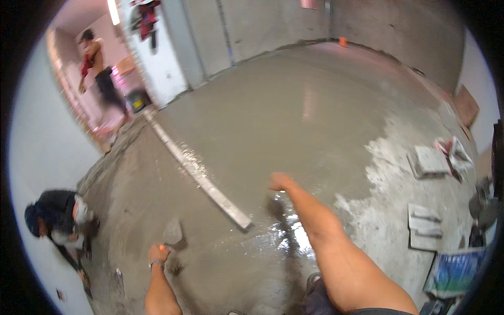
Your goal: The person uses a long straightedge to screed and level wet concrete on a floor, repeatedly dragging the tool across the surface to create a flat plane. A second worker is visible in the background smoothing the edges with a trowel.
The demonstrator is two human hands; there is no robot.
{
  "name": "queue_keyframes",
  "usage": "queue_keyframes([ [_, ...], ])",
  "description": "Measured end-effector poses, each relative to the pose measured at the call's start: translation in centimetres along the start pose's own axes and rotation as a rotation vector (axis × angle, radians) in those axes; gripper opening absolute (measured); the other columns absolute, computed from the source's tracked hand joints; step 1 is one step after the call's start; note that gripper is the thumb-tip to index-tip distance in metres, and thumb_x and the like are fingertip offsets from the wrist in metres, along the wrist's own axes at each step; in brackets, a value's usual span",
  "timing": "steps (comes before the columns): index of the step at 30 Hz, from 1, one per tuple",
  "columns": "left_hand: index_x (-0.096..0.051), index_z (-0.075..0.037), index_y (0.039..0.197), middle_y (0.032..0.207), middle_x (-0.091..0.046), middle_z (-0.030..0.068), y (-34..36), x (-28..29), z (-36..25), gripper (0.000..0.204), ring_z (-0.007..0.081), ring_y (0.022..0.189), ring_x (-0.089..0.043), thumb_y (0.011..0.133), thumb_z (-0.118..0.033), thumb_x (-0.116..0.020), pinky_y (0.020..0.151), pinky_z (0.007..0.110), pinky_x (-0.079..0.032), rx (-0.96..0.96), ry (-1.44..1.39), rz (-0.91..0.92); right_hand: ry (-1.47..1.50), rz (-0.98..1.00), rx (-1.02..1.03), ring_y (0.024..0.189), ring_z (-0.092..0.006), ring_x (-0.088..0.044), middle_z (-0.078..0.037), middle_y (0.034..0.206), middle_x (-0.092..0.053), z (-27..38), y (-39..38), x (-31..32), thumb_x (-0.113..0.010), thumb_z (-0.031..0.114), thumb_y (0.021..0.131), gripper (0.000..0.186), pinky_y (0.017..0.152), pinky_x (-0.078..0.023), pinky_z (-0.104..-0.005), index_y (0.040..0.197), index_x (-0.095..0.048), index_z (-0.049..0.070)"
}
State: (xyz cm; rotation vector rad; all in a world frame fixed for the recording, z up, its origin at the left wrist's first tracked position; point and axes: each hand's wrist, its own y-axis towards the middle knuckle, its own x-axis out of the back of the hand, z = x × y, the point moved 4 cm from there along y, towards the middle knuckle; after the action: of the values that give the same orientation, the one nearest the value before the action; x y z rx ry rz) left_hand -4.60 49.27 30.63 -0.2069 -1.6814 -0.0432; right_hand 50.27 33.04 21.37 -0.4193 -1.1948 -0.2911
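Observation:
My left hand grips a trowel by its orange handle, the grey blade over wet cement at the lower left. My right hand is held out over the grey cement floor near the centre, blurred; whether its fingers hold anything I cannot make out. A long pale straightedge board lies diagonally across the wet surface, its near end between my two hands.
A co-worker bends low by the left wall; another person stands in the doorway near a bucket. At right lie a pale block, float tools and a printed sack. An orange object sits by the back wall.

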Motion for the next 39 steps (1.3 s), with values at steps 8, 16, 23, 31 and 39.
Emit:
queue_keyframes([
  [8,-0.064,0.002,0.097,0.1,-0.066,0.0221,3.9,-3.5,3.9,0.05,0.0368,0.096,-0.063,0.06,-0.026,-0.082,0.081,0.044,-0.049,0.049,-0.033,0.071,0.164,0.078,0.057,0.097,-0.0327,-0.064,-0.018,0.105,-0.065,11.1,-4.2,4.4,-0.06,0.01,0.072,0.028,0.083,-0.051,-0.046,0.098,-0.069,0.005],
  [16,-0.065,0.003,0.092,0.091,-0.067,0.0211,2.3,-1.5,3.2,0.045,0.0332,0.086,-0.065,0.061,-0.024,-0.083,0.077,0.041,-0.05,0.063,0.017,0.03,0.281,-0.006,0.163,0.091,-0.0354,-0.064,-0.019,0.097,-0.067,16.4,-3.3,4.3,-0.059,0.009,0.074,0.021,0.078,-0.052,-0.0429,0.091,-0.068,0.001],
  [23,-0.065,0.003,0.087,0.08,-0.069,0.0151,2.9,-2.3,3.0,0.04,0.026,0.07,-0.068,0.063,-0.023,-0.084,0.067,0.036,-0.052,-0.013,0.063,-0.03,0.219,0.035,0.1,0.096,-0.0323,-0.064,-0.018,0.104,-0.066,12.6,-2.4,3.9,-0.063,0.006,0.07,0.026,0.079,-0.053,-0.041,0.096,-0.069,0.003],
  [31,-0.065,0.002,0.097,0.098,-0.066,0.0234,4.4,-3.3,4.8,0.051,0.0384,0.094,-0.063,0.061,-0.03,-0.084,0.08,0.044,-0.05,0.069,-0.004,0.067,0.212,-0.001,0.03,0.099,-0.033,-0.063,-0.018,0.106,-0.065,11.1,-3.5,4.5,-0.061,0.006,0.071,0.026,0.081,-0.052,-0.0427,0.095,-0.07,0.004],
  [39,-0.063,0.002,0.1,0.098,-0.066,0.0223,3.6,-2.9,4.7,0.053,0.0375,0.094,-0.063,0.062,-0.028,-0.084,0.081,0.042,-0.049,0.092,-0.038,0.066,0.21,-0.025,0.105,0.095,-0.0362,-0.063,-0.02,0.098,-0.066,12.1,-4.0,5.4,-0.056,0.007,0.071,0.023,0.08,-0.052,-0.045,0.09,-0.068,0.001],
])
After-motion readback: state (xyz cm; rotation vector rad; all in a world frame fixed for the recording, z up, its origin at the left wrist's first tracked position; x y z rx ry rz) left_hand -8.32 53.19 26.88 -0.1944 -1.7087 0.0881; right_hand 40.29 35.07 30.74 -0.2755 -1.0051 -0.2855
